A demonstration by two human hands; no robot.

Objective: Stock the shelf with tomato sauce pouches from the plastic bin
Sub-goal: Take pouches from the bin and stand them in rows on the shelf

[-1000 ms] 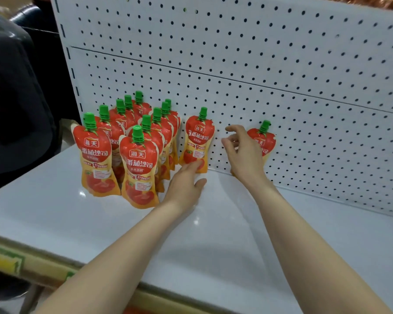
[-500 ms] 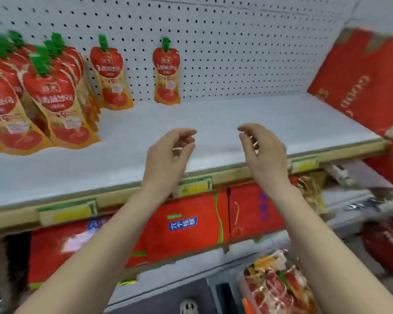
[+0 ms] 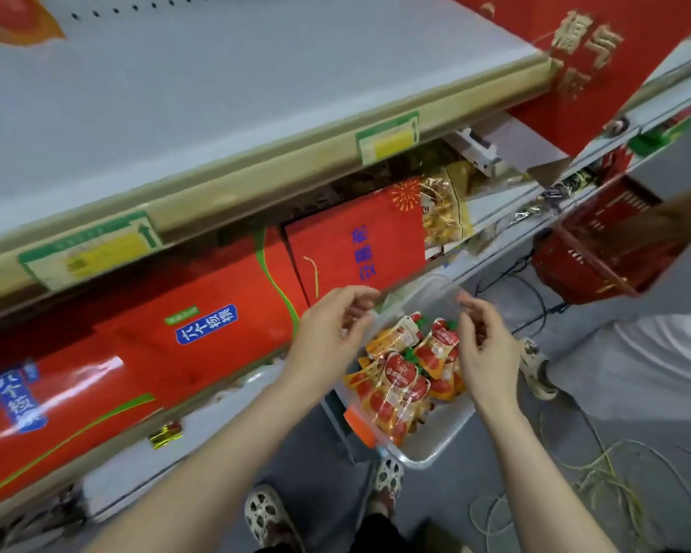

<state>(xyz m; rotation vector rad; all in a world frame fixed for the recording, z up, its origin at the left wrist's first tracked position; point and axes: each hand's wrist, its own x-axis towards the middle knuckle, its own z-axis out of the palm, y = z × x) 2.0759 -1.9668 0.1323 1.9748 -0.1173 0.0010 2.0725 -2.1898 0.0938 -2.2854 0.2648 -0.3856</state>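
Observation:
A clear plastic bin [image 3: 435, 453] sits on the floor below the shelf, with several red and orange tomato sauce pouches [image 3: 405, 377] with green caps piled inside. My left hand [image 3: 332, 333] hovers over the bin's left side, fingers curled and apart, holding nothing. Over the bin's right side my right hand [image 3: 485, 353] is also empty, with loosely bent fingers just above the pouches. The white shelf [image 3: 236, 93] fills the upper left; only the corner of one stocked pouch [image 3: 13, 18] shows at the top left edge.
Red gift boxes [image 3: 200, 337] fill the lower shelf beside the bin. Another person's leg and shoe [image 3: 535, 369] stand right of the bin, holding a red basket [image 3: 599, 249]. My own shoes [image 3: 268, 516] are below. Yellow and black cords [image 3: 599, 468] lie on the floor.
My view has swung from the shelf down to the floor bin. Both hands left the pouches at the pegboard and dropped, empty, to just above the bin.

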